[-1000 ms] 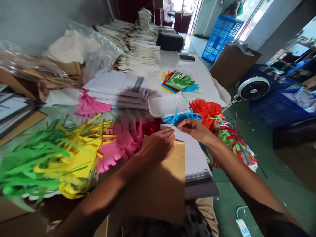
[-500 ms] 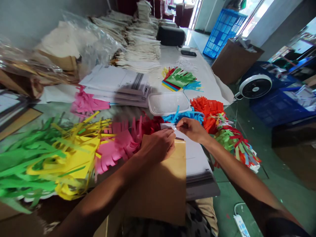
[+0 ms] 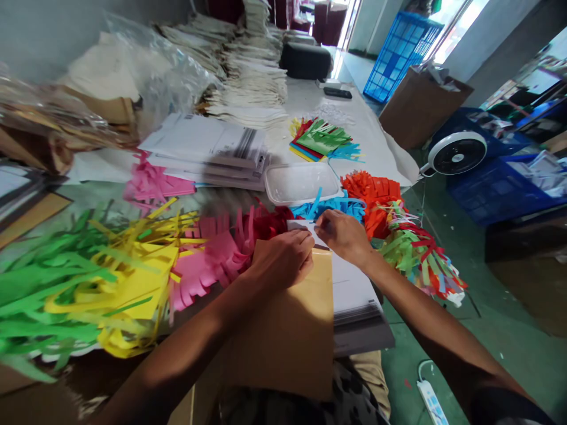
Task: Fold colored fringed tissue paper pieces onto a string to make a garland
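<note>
My left hand (image 3: 286,258) is closed at the top edge of a flat yellow-brown kraft sheet (image 3: 292,336), its thumb and fingers pressed together. Just right of it, my right hand (image 3: 344,234) makes a pinch, the fingertips close to the left ones. Whatever lies between the fingertips is too small to make out. Beneath the kraft sheet and to its right is a stack of white printed sheets (image 3: 354,286). Pink fringed paper (image 3: 219,254) borders my left hand, and blue fringed paper (image 3: 330,206) lies just beyond my right.
Green (image 3: 53,274) and yellow fringed paper (image 3: 150,271) spread at the left. A clear plastic tray (image 3: 302,182) stands beyond my hands, beside printed stacks (image 3: 208,141). Red-orange fringes (image 3: 372,192) hang at the table's right edge. A power strip (image 3: 432,401) lies on the floor.
My right hand has shifted and turned slightly, its fingertips still close to my left hand. My left hand stays nearly in place. The whole view has moved a little.
</note>
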`<state>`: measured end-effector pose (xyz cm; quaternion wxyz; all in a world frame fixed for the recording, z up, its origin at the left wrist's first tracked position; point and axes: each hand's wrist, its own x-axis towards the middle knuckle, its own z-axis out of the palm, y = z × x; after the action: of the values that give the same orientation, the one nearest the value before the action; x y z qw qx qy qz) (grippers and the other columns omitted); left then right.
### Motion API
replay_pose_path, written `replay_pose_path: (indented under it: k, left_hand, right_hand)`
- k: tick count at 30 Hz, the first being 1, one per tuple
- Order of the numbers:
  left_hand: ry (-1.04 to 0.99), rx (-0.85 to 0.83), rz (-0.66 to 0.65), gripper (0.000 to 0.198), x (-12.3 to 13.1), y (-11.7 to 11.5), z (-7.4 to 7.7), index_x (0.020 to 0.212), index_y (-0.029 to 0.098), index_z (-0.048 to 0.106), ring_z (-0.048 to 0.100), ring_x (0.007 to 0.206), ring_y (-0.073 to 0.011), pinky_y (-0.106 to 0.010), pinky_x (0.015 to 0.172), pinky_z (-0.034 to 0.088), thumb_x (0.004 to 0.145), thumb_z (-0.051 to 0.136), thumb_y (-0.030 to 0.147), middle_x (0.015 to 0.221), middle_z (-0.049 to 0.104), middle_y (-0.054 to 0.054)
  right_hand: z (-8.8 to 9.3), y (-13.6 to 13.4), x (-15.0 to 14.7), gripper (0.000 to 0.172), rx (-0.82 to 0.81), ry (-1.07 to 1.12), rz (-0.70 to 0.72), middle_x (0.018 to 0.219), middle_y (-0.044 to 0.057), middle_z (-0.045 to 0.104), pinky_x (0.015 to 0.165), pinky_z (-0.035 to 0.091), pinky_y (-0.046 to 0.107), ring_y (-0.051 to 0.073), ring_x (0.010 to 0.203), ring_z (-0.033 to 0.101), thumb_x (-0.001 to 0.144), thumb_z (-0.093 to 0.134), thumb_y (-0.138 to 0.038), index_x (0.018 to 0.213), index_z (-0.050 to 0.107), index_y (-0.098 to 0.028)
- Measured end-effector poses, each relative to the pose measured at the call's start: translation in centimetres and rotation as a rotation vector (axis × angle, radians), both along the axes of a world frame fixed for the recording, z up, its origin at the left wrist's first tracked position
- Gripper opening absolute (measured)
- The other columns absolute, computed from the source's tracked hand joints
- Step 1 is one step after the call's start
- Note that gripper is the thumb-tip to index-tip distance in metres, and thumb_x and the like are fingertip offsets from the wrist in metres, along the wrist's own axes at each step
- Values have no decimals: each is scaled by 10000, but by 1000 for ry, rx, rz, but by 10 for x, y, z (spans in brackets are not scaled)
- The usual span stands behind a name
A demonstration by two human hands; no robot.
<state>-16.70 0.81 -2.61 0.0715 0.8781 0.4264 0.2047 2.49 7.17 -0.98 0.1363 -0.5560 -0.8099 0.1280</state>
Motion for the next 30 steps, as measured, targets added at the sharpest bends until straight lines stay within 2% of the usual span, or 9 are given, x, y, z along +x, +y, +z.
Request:
replay_pose_path:
  k: [3, 8, 12, 16, 20, 22, 24, 27, 30]
  left_hand:
    - [-5, 22, 31, 82, 0, -1, 1, 931, 173, 605, 711, 1009, -262, -377, 858, 585, 919, 555, 109, 1053, 730, -125]
    - [8, -9, 22, 100, 0, 0, -2, 933, 158, 630, 712, 965, -254, -366, 841, 571, 927, 535, 124, 1035, 729, -128]
    - [-46, -70, 83, 147, -2, 4, 2, 957, 164, 664, 710, 962, -238, -330, 804, 549, 931, 521, 144, 1044, 739, -115]
    - [-190, -127, 92, 200, -17, 11, 35, 962, 144, 698, 689, 998, -191, -287, 874, 509, 924, 502, 147, 1194, 738, -99]
    - [-82, -87, 240, 301, -59, 20, 89, 933, 99, 729, 604, 762, -144, -259, 726, 430, 934, 439, 177, 866, 692, -43]
    - [15, 19, 350, 227, -85, 27, 108, 849, 107, 727, 571, 711, -156, -280, 684, 399, 872, 521, 197, 796, 662, -42]
    - [151, 68, 417, 220, -107, 36, 114, 859, 117, 742, 597, 756, -183, -299, 724, 415, 863, 551, 227, 819, 676, -52]
    - [265, 18, 413, 234, -127, 45, 99, 897, 113, 766, 661, 871, -225, -336, 832, 478, 862, 565, 226, 901, 729, -83]
    - [254, 25, 360, 386, -127, 39, 77, 1206, 125, 743, 663, 1177, -275, -396, 1044, 488, 861, 598, 219, 1275, 729, -133]
  right_hand:
    - [5, -10, 3, 516, 189, -123, -69, 1253, 137, 710, 586, 425, 319, 258, 863, 697, 916, 688, -320, 1411, 587, -214]
    - [2, -16, 16, 302, 242, -192, 314, 1260, 53, 756, 812, 510, 341, 232, 1072, 672, 1013, 543, -181, 1204, 759, -271]
    - [17, -25, 30, 301, 279, -218, 265, 1361, 115, 721, 948, 503, 461, 302, 1136, 647, 972, 586, -149, 1192, 782, -209]
    - [45, -56, 63, 588, 293, -61, 349, 1421, 96, 688, 1080, 494, 527, 292, 1254, 631, 868, 517, 9, 1388, 673, -217]
    - [57, -101, 104, 858, 187, 12, 474, 1601, 77, 532, 1150, 461, 614, 307, 1443, 525, 765, 522, 5, 1571, 478, -287]
    - [51, -124, 115, 971, 100, -21, 547, 1711, 89, 361, 1191, 426, 630, 319, 1552, 393, 765, 569, -49, 1664, 294, -291]
    - [37, -145, 116, 1013, 60, -80, 564, 1750, 125, 244, 1223, 377, 652, 347, 1602, 287, 804, 643, -132, 1696, 181, -261]
    - [8, -165, 106, 941, 159, -160, 514, 1738, 161, 256, 1249, 299, 691, 380, 1609, 254, 883, 690, -203, 1690, 209, -250]
    - [-11, -171, 97, 784, 307, -184, 496, 1677, 146, 407, 1238, 348, 655, 337, 1562, 381, 978, 590, -133, 1674, 262, -288]
